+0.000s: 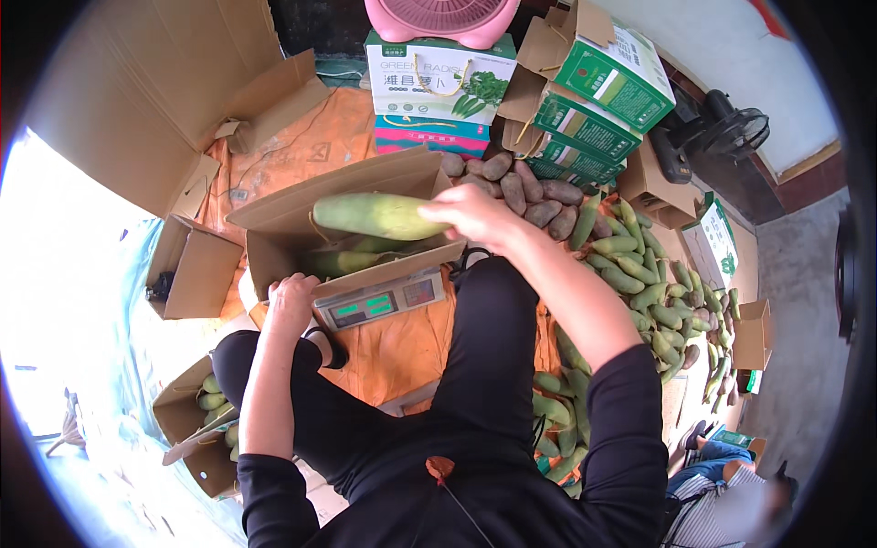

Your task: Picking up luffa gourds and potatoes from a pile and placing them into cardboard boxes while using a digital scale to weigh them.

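My right hand [464, 216] is closed round the thick end of a large green radish [365, 216], held level above a cardboard box [361, 178]. Inside the box, partly hidden by its near wall, lie other green radishes [343, 263]. My left hand [292, 300] grips the box at its near left corner, fingers curled over the edge. Under the box is a digital scale [379, 300] with lit green figures, its platform out of sight. Both of my feet are near the scale, between my spread knees.
A long heap of green radishes [639, 274] spreads to the right, with reddish-brown roots [539, 196] at its far end. Green cartons [612, 82] and a pink fan [445, 18] stand behind. An open box of radishes [206, 425] is at left. Another person [722, 502] sits lower right.
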Tool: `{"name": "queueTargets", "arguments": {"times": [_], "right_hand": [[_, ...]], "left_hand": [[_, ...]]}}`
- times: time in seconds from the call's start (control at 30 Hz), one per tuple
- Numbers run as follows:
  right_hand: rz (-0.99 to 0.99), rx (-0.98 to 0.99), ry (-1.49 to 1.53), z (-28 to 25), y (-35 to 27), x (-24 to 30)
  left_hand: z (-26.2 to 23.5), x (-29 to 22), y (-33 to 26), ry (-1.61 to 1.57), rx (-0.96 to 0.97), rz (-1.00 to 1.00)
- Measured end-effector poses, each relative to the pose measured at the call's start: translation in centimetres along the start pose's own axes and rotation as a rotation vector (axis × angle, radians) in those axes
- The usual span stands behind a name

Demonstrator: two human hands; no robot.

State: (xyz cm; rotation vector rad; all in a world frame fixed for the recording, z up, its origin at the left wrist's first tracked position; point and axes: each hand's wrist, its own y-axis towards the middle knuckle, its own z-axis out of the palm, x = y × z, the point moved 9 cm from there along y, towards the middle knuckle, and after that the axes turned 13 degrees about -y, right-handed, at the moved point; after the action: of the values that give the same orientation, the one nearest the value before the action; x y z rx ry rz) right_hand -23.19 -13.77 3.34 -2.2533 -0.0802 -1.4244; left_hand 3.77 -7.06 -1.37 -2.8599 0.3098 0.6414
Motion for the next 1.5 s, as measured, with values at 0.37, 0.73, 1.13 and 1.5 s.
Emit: {"name": "queueTargets", "arguments": {"times": [0.37, 0.73, 1.13, 1.5], "right_hand": [[0.173, 0.094, -0.632, 9.3, 7.9, -0.9], [0.23, 0.056, -0.767, 7.4, 8.1, -3.1], [0.201, 0.045, -0.776, 7.1, 10.4, -6.4], [-0.116, -0.188, -0.612, 3.3, 6.7, 2.2]], "left_hand": [[-0.1, -0.2, 0.2, -0.012, -0.011, 0.004], [-0.5, -0.4, 0.3, -0.066, -0.039, 0.005], [-0.3, -1.0, 0.8, -0.033, -0.009, 0.027], [0.2, 0.0, 1.6, 0.003, 0.047, -0.057]]}}
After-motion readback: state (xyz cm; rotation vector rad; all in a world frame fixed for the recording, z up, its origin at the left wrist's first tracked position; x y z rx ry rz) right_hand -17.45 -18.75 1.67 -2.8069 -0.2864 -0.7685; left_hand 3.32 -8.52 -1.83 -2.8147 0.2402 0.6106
